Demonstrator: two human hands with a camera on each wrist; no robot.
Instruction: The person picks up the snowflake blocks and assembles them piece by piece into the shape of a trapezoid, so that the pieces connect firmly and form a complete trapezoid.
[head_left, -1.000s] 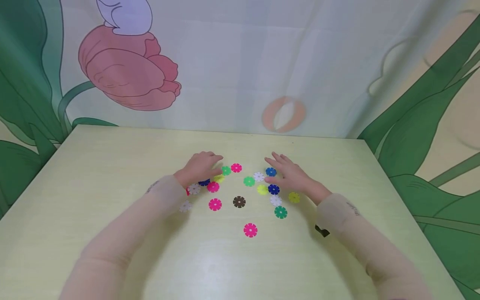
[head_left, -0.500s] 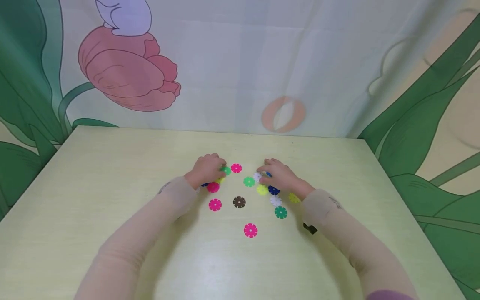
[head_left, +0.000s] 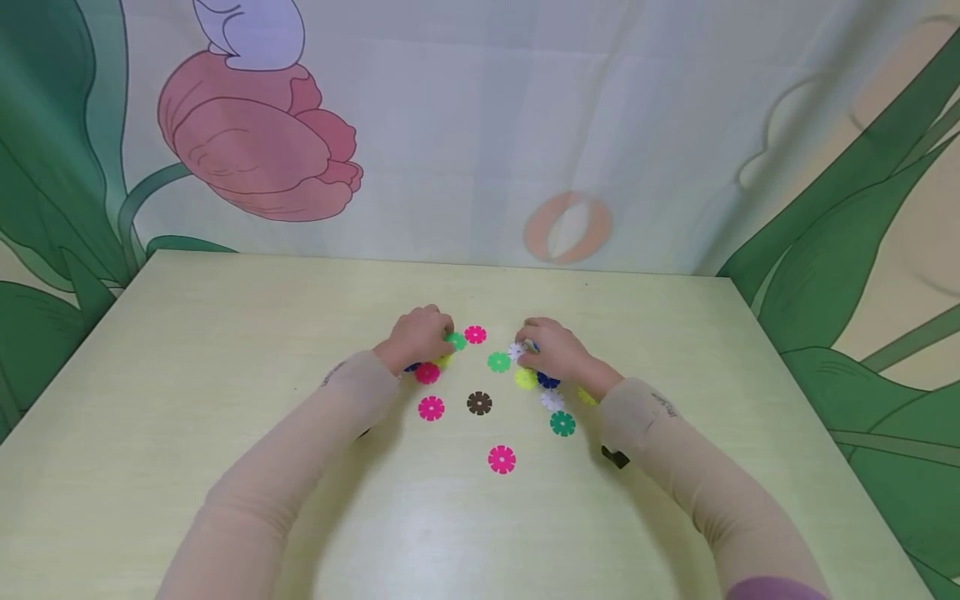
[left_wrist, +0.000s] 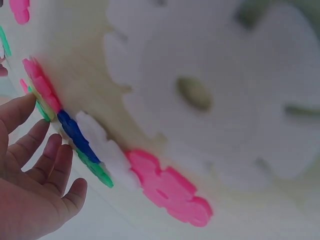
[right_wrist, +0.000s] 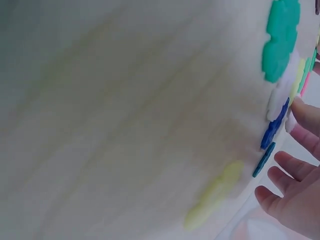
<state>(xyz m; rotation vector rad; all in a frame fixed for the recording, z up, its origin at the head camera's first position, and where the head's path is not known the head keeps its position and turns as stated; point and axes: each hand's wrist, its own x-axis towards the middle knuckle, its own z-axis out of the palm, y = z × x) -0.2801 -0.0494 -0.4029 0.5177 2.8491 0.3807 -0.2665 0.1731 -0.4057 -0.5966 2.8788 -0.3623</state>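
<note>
My left hand (head_left: 420,335) pinches a light green notched interlocking disc (head_left: 457,341) at the back left of the group. Just below that hand lie a yellow disc (head_left: 444,361), a pink disc (head_left: 427,372) and a partly covered blue disc (left_wrist: 77,135). Opposite it, my right hand (head_left: 557,348) has thumb and forefinger on a white notched disc (head_left: 515,351). Its other fingers are apart in the right wrist view, near a teal-blue disc (right_wrist: 264,160). A dark blue disc (head_left: 548,380) and a yellow disc (head_left: 526,379) lie beneath the right hand.
Between the hands lie another light green disc (head_left: 498,362), a pink disc (head_left: 475,334) and a brown disc (head_left: 479,403). Nearer me are a pink disc (head_left: 502,459) and a green disc (head_left: 562,423). A printed curtain (head_left: 450,150) hangs behind the pale table (head_left: 225,333).
Both hands have moved inward and down to the discs, their fingers drawing together from a spread pose. Over the last half second they have hardly moved.
</note>
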